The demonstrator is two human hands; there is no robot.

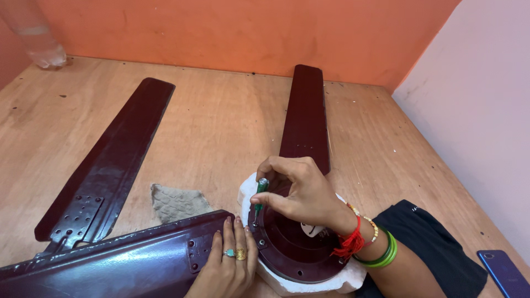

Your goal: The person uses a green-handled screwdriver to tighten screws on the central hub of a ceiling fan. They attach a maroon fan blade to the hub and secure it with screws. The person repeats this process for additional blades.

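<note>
Orange-walled plywood floor [221, 121]. Your right hand [301, 193] pinches a green-handled screwdriver [260, 194] upright, tip at the rim of the dark fan motor hub [290, 243], which sits on white foam [309, 284]. Just below that grip, your left hand [229, 265] lies flat, fingers extended, pressing the nearest fan blade [121, 265].

Right hand [301, 193] curled in a pinch; left hand [229, 265] pressed flat, fingers extended.

Wooden floor [221, 121]; loose blade [105, 171]; cloth [176, 201]; phone [505, 273]
</note>
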